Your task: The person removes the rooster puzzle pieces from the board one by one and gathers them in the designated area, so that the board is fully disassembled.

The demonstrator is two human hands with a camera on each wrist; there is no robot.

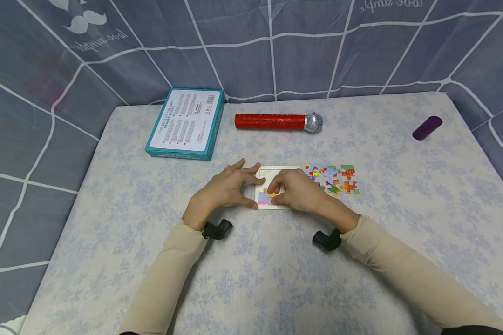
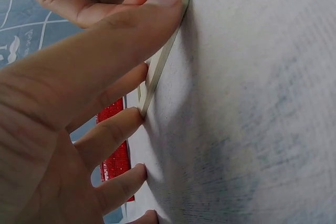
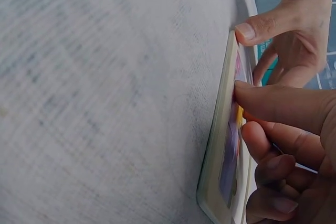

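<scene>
A shallow white puzzle tray (image 1: 278, 207) lies flat on the table, with a lilac and pink puzzle piece (image 1: 264, 198) in its near left corner. My left hand (image 1: 228, 187) is spread at the tray's left side. Its thumb touches the near left corner, and other fingertips rest along the left edge. Over the tray, my right hand (image 1: 298, 190) pinches a yellow puzzle piece (image 3: 240, 116) between thumb and index finger, low against the tray. The hand covers the tray's right part. Just right of the tray lie several loose colourful puzzle pieces (image 1: 349, 173).
A teal and white box (image 1: 184, 122) lies at the back left. Beside it is a red glittery microphone (image 1: 272, 122) with a silver head. A dark purple cylinder (image 1: 427, 128) lies at the back right. Grey checked cloth (image 1: 243, 70) hangs behind the patterned table (image 1: 251, 284).
</scene>
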